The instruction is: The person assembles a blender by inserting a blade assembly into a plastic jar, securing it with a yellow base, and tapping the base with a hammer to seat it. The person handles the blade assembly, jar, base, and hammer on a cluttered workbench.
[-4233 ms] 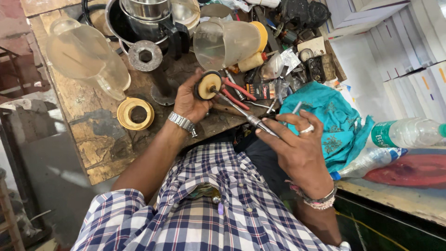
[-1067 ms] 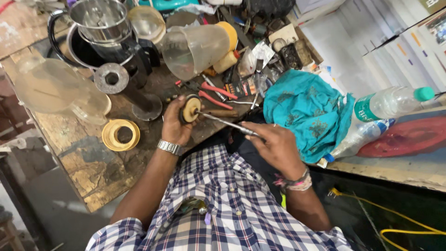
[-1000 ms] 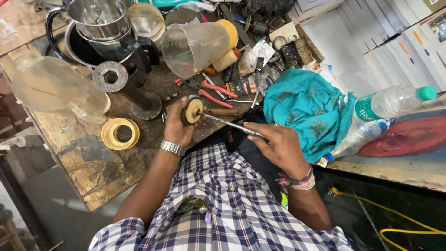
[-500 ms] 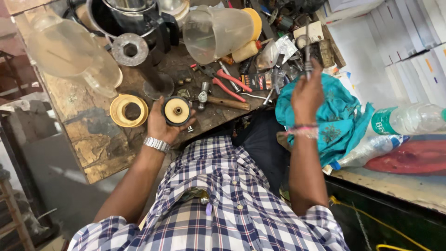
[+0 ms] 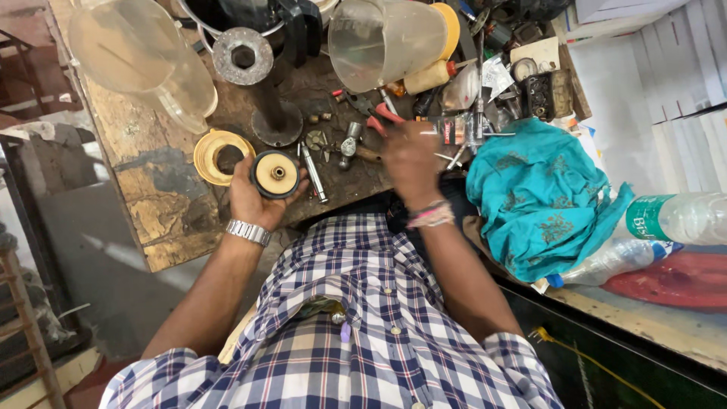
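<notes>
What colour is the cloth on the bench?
Teal cloth with a faint darker pattern, seen in the head view.

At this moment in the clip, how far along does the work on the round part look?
Already done: the round black-rimmed yellow disc part is off the wooden workbench, gripped in the left hand. In hand: the right hand, blurred, reaches among the scattered metal tools; whether it grips one is unclear. Left: the yellow plastic ring lies apart on the bench, not joined to the disc.
</notes>
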### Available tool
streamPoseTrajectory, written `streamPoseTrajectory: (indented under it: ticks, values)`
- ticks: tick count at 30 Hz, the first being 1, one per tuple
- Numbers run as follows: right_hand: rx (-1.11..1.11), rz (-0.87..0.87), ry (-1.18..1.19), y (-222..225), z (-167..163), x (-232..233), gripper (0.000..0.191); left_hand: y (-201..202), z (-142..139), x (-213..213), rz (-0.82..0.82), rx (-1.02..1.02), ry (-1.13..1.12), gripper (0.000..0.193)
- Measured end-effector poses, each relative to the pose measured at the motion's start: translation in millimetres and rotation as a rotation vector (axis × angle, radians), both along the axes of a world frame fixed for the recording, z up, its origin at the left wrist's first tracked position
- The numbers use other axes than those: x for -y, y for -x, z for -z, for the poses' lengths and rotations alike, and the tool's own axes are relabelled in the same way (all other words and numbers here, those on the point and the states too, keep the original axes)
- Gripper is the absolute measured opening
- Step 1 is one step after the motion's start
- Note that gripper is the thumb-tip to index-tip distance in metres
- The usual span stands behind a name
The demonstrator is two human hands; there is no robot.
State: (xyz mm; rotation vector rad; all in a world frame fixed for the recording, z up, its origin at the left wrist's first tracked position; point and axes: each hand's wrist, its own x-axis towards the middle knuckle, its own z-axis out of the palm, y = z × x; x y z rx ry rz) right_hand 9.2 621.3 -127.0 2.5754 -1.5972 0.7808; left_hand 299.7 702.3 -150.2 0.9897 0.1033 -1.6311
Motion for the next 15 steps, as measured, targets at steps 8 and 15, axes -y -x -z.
streamPoseTrajectory:
  ticks: [8, 15]
  values:
    - [-0.1, -0.357, 0.027, -87, 36, 2, 0.032, -2, -15, 5, -0.011, -0.039, 0.084, 0.06]
    - [0.212, -0.281, -0.047, -76, 52, 16, 0.01, 0, -14, 12, -0.045, -0.032, 0.054, 0.054]
